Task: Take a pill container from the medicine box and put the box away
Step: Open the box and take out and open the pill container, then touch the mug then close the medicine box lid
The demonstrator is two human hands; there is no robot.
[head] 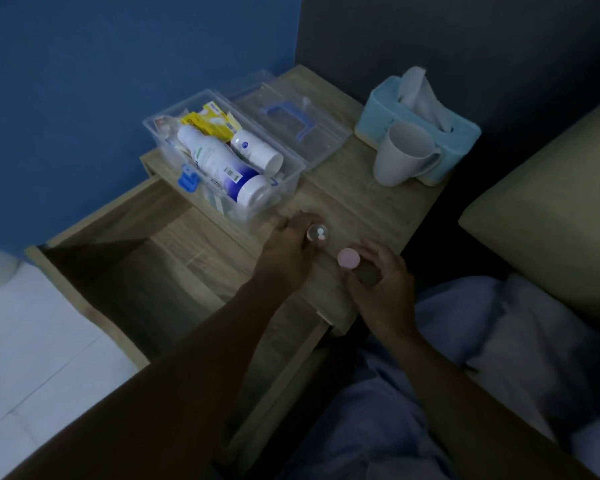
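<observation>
The clear plastic medicine box (291, 168) stands open on the wooden nightstand (368, 202), full of white bottles and yellow packets. Its clear lid (291, 123) with a blue handle lies beside it toward the wall. My left hand (288, 247) holds a small clear pill container (316, 233) on the tabletop, with white pills showing inside. My right hand (378, 275) grips a pink round cap (349, 258) near the nightstand's front edge.
A white mug (402, 154) stands in front of a light blue tissue box (416, 116) at the back right. The nightstand drawer (136, 271) is pulled open at the left. Bedding (499, 341) and a headboard lie to the right.
</observation>
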